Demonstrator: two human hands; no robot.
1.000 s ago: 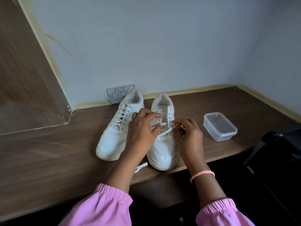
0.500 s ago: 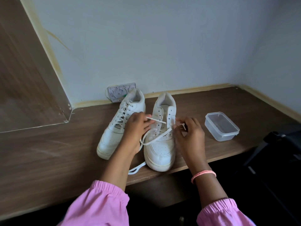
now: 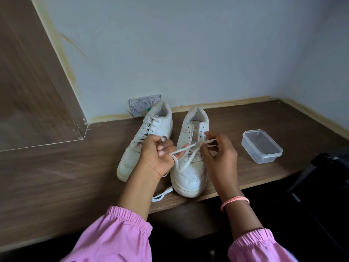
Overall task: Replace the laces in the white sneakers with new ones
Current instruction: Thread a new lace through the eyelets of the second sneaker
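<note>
Two white sneakers stand side by side on the wooden desk [image 3: 56,176], toes toward me. The left sneaker [image 3: 149,137] is fully laced. The right sneaker [image 3: 190,173] has only its lower eyelets threaded; its upper eyelets are bare. A white lace [image 3: 181,161] crosses above its tongue. My left hand [image 3: 158,157] holds one strand of that lace in curled fingers, to the left of the shoe. My right hand [image 3: 219,154] pinches the other lace end just above the shoe's right eyelet row. A loose stretch of lace [image 3: 162,194] lies on the desk by the right sneaker's toe.
A clear plastic container [image 3: 261,146] without a lid sits to the right of the shoes. A white wall socket [image 3: 140,104] is behind the left sneaker. The desk's front edge runs just below the toes. A dark object [image 3: 328,176] stands at the far right.
My left hand has drawn its lace strand out to the left and lower, away from the eyelets. The right hand has stayed at the shoe's right side, holding the other end.
</note>
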